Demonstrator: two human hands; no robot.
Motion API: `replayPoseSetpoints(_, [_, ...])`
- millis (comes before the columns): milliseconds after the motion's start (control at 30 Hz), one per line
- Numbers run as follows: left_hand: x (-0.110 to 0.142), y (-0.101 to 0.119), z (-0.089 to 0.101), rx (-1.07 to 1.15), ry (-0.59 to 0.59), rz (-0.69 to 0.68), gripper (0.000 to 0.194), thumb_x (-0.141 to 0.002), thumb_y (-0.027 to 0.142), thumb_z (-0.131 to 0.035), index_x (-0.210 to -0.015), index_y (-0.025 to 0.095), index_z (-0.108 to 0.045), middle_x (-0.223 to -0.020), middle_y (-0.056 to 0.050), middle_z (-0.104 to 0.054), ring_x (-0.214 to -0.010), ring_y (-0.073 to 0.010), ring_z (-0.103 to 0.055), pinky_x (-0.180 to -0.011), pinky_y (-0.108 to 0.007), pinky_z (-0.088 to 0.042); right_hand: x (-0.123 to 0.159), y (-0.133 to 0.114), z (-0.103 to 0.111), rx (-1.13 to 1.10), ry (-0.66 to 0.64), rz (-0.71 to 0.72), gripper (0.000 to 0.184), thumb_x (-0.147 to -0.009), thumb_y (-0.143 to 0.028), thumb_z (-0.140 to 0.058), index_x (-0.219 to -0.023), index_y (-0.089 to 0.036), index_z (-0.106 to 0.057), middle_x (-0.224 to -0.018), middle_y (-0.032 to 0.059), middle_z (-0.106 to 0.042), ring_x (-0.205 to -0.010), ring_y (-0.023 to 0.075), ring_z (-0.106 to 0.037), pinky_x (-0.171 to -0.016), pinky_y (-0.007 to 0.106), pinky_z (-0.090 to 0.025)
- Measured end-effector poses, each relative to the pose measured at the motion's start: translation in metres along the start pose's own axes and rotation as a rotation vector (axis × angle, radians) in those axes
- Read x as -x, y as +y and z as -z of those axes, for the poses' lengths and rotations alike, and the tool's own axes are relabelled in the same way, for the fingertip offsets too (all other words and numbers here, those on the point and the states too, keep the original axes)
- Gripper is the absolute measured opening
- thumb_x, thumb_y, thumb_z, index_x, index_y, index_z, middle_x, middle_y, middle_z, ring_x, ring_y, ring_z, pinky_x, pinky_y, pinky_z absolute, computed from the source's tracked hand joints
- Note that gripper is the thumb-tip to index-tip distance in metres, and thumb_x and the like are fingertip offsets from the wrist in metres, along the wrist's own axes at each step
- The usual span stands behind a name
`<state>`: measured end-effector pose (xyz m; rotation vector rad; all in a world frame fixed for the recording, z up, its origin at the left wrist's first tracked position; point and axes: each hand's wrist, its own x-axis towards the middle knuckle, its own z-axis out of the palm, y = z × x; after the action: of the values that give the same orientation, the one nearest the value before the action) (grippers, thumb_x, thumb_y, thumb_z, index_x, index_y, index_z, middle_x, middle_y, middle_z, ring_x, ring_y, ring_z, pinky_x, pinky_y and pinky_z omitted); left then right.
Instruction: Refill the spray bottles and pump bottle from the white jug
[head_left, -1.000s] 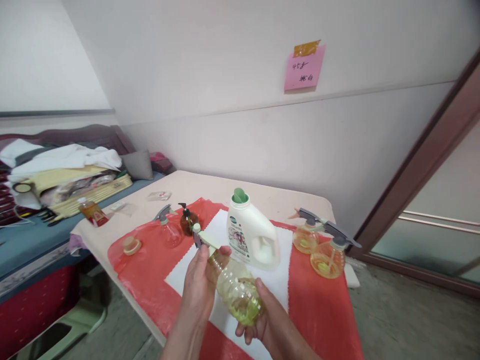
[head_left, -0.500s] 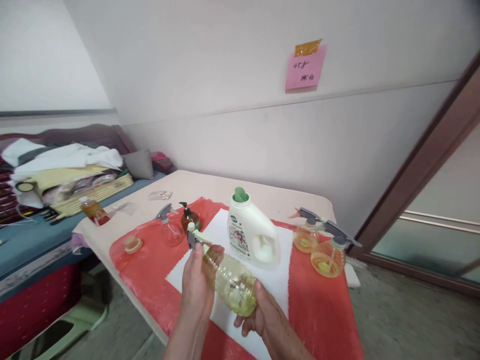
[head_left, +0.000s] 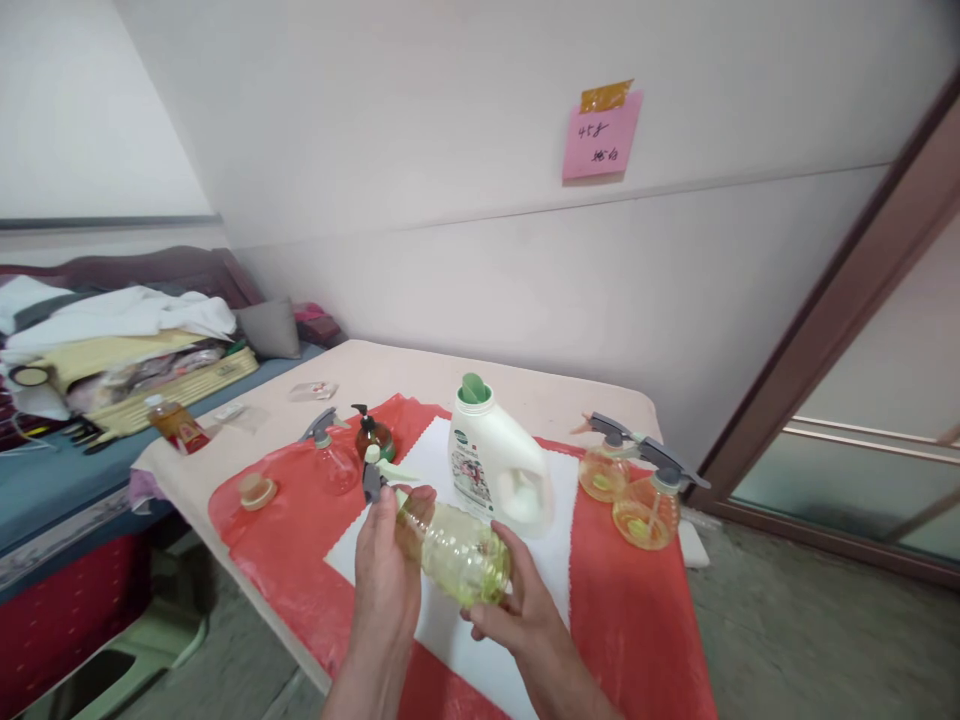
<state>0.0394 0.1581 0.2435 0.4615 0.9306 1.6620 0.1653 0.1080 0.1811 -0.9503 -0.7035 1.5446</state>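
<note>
Spray bottle point(head_left: 454, 548), yellowish and tipped sideways, sits above the table point(head_left: 375, 370) between both hands. Left hand point(head_left: 386, 575) wraps its neck just under the trigger head, right hand point(head_left: 517, 615) cups the base from below. White detergent jug point(head_left: 495, 465) stands just behind.

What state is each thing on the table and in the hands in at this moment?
Yellow spray bottle: tilted, held off the table, spray head on.
Left hand: clasps its neck.
Right hand: cups its base.
White detergent jug: upright, green cap on.
Two orange spray bottles: upright, trigger heads on.
Pink spray bottle: upright, head on.
Brown pump bottle: upright.
Round lid: lying loose on the red cloth.
</note>
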Motion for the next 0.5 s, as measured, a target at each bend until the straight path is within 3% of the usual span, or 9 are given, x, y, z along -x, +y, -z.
replayPoseSetpoints(33, [0.0002,0.0003,0.0003,-0.009,0.002,0.001,0.038,-0.074,0.049,-0.071,-0.088,0.016,-0.062,-0.088,-0.01,-0.072,-0.085,-0.0225,-0.067,-0.078,-0.035,-0.05,-0.0002,-0.0006,0.0006,0.034,-0.004,-0.01,0.104,-0.046,-0.05,-0.085,-0.132,-0.029,-0.031,-0.122,0.0101,-0.058,-0.056,0.0127,-0.063,-0.046,0.026,-0.045])
replayPoseSetpoints(133, [0.0018,0.0015,0.0008,-0.034,-0.033,0.016,0.04,-0.073,0.05,-0.071,-0.09,0.015,-0.063,-0.09,-0.011,-0.072,-0.086,-0.0234,-0.067,-0.078,-0.036,-0.05,0.0006,-0.0041,0.0005,0.085,-0.031,-0.127,0.076,-0.07,-0.071,-0.059,-0.122,-0.019,-0.042,-0.098,0.0105,-0.066,-0.041,0.0104,-0.056,-0.038,0.024,-0.037])
replayPoseSetpoints(200, [0.0028,0.0018,0.0008,-0.038,-0.049,0.008,0.037,-0.076,0.049,-0.07,-0.091,0.016,-0.063,-0.09,-0.01,-0.072,-0.088,-0.0231,-0.067,-0.078,-0.034,-0.05,0.0012,-0.0048,-0.0007,0.07,-0.006,-0.142,0.069,-0.077,-0.074,-0.046,-0.115,-0.016,-0.048,-0.092,0.0101,-0.066,-0.045,0.011,-0.058,-0.041,0.023,-0.038])
replayPoseSetpoints(300, [0.0036,0.0012,0.0003,-0.029,-0.051,-0.001,0.032,-0.078,0.046,-0.068,-0.089,0.017,-0.062,-0.089,-0.009,-0.072,-0.09,-0.0223,-0.067,-0.08,-0.033,-0.05,0.0006,-0.0036,-0.0011,0.059,0.017,-0.028,0.086,-0.059,-0.064,-0.074,-0.126,-0.023,-0.04,-0.102,0.0078,-0.064,-0.06,0.0135,-0.063,-0.048,0.024,-0.042])
replayPoseSetpoints(367, [0.0037,0.0008,-0.0002,-0.028,-0.06,-0.003,0.033,-0.078,0.047,-0.068,-0.089,0.017,-0.062,-0.091,-0.01,-0.072,-0.09,-0.0224,-0.068,-0.08,-0.034,-0.05,-0.0004,-0.0037,0.0004,0.101,-0.024,0.023,0.093,-0.053,-0.054,-0.081,-0.129,-0.025,-0.037,-0.102,0.0057,-0.064,-0.058,0.0122,-0.061,-0.048,0.024,-0.041])
replayPoseSetpoints(500, [0.0045,0.0014,-0.0013,-0.031,-0.083,0.005,0.034,-0.077,0.047,-0.069,-0.089,0.016,-0.061,-0.092,-0.011,-0.073,-0.09,-0.024,-0.068,-0.08,-0.037,-0.05,0.0026,-0.0077,0.0021,0.152,-0.057,0.006,0.056,-0.072,-0.06,-0.064,-0.107,-0.017,-0.052,-0.075,0.0,-0.06,-0.041,0.0078,-0.05,-0.041,0.023,-0.033])
